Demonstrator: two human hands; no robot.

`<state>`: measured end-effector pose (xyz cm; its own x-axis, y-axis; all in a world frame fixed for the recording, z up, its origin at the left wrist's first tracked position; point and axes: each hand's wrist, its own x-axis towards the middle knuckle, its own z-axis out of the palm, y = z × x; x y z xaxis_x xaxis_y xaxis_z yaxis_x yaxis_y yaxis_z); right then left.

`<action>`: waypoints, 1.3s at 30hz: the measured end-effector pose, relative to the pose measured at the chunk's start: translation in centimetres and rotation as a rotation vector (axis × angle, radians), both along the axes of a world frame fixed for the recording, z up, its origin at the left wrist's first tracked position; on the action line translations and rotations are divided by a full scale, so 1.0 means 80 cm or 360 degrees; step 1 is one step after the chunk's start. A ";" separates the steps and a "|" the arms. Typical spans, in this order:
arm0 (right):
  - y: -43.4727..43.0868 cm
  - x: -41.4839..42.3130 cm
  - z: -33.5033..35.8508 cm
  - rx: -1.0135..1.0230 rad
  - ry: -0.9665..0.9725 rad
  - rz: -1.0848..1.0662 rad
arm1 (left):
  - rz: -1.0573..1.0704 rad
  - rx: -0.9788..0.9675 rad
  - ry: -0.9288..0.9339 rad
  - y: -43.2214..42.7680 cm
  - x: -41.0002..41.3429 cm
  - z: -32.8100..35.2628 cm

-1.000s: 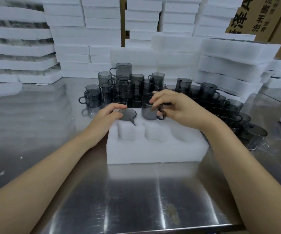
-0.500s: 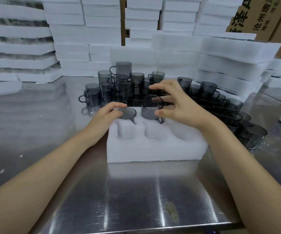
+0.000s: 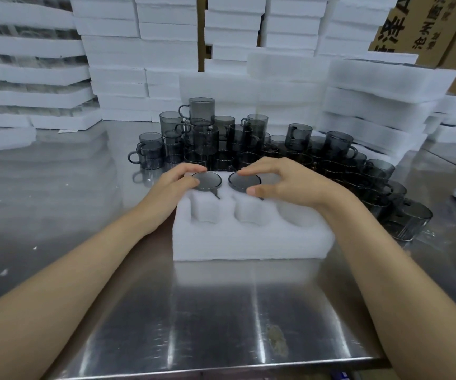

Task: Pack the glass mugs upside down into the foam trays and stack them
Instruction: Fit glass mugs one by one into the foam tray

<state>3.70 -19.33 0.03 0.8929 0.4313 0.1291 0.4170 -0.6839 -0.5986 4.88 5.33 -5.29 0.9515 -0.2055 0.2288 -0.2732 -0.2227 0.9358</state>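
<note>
While seating mugs base-up, pinched left mug [image 3: 207, 181] across base rim with left hand [image 3: 172, 187], right mug [image 3: 241, 181] between thumb and fingertips of right hand [image 3: 290, 185]; sunk in foam tray [image 3: 248, 242] pockets directly under grip. Judged glass hard, slick, chip-prone: hold rim, press lightly.

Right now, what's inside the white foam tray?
Two upside-down glass mugs fill far pockets of the foam tray: left mug in the left hand, right mug in the right hand. Near pockets look empty. That hand hides the far right pocket.
</note>
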 end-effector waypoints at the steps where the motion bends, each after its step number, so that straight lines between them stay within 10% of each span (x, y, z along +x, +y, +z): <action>1: 0.001 0.001 0.000 -0.0031 0.0019 -0.0003 | -0.0004 0.0004 0.0002 0.000 0.000 0.000; 12: -0.002 -0.002 -0.001 0.0014 0.0030 -0.0104 | -0.0010 0.0055 -0.0002 0.002 0.004 -0.002; 17: -0.044 -0.004 0.022 0.0457 -0.0083 -0.0719 | -0.0015 0.0049 -0.0006 0.001 0.004 -0.001; 27: -0.053 -0.018 0.023 -0.0837 0.0265 -0.1125 | -0.0014 0.0073 -0.0010 0.002 0.003 -0.001; 35: -0.047 -0.013 0.029 -0.0091 -0.0723 -0.1277 | -0.0015 0.0070 -0.0014 0.001 0.002 -0.001; 39: -0.045 -0.008 0.033 0.0782 -0.0589 -0.0916 | -0.0019 0.0055 -0.0008 0.001 0.001 0.000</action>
